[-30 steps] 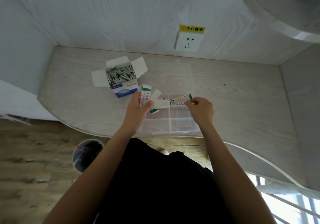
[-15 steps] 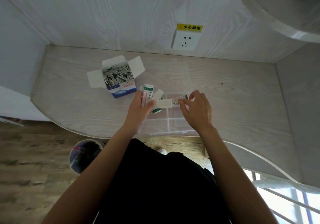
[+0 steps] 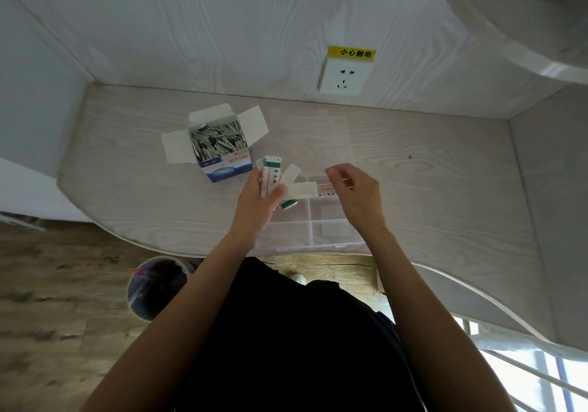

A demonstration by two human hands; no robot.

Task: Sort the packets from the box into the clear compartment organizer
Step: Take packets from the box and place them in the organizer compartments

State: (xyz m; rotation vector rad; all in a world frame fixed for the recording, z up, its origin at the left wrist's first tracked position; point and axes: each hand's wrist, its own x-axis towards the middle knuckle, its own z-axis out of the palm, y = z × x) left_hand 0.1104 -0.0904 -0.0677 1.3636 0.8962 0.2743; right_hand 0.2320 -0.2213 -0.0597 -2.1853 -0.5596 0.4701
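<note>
An open blue and white box (image 3: 226, 170) full of packets stands on the desk at the back left. My left hand (image 3: 257, 201) grips a fanned bunch of white packets with green ends (image 3: 271, 173), held over the left end of the clear compartment organizer (image 3: 331, 238). One packet (image 3: 327, 190) lies in a back compartment of the organizer. My right hand (image 3: 356, 195) hovers just above that packet with fingers loosely curled and nothing in them.
The organizer's clear lid (image 3: 321, 138) lies open flat on the desk behind it. A wall socket (image 3: 345, 76) with a yellow label sits on the back wall. A bin (image 3: 156, 287) stands on the floor below the desk edge.
My right hand carried one packet down into a back compartment, let go of it and lifted off slightly. My left hand kept its bunch almost still.
</note>
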